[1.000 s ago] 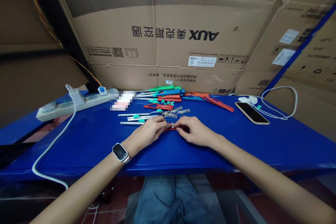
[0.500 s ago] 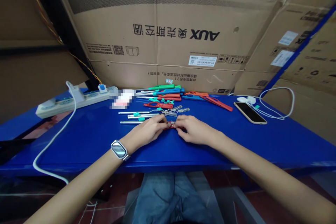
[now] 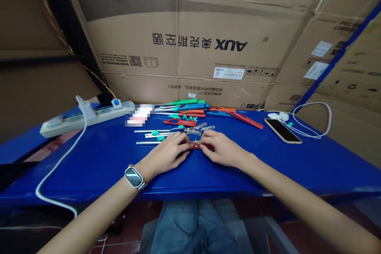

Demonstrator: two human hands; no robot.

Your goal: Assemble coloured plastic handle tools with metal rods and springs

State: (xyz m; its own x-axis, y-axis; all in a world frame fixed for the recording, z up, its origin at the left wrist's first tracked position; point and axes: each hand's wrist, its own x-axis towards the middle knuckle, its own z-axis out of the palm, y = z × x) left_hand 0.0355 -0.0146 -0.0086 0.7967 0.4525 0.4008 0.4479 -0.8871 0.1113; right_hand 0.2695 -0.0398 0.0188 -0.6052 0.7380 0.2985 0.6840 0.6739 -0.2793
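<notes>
A red plastic lighter shell (image 3: 196,147) lies low over the table between my hands, mostly hidden by my fingers. My left hand (image 3: 174,149) is closed, its thumb and fingertips pinched at the shell's left end. From the right, my right hand (image 3: 218,147) also pinches, its bent fingertips on the shell's other side. A small pale part shows between the fingertips, too tiny to name. Just beyond my left hand lie metal lighter tubes (image 3: 151,131) with teal triggers (image 3: 161,138). Clear plastic tanks (image 3: 193,131) with thin wires rest past the shell.
Farther back are another red shell (image 3: 179,122), several long lighters with green (image 3: 187,102) and blue (image 3: 190,106) handles, and loose red shells (image 3: 245,120). A phone (image 3: 282,130) and white cable (image 3: 329,119) lie right; a power strip (image 3: 71,124) stands left. Cardboard (image 3: 133,16) walls the back.
The view has shifted slightly, so the table sits a little lower. Both hands stay at the red shell with small finger movements; slightly more of its right end shows.
</notes>
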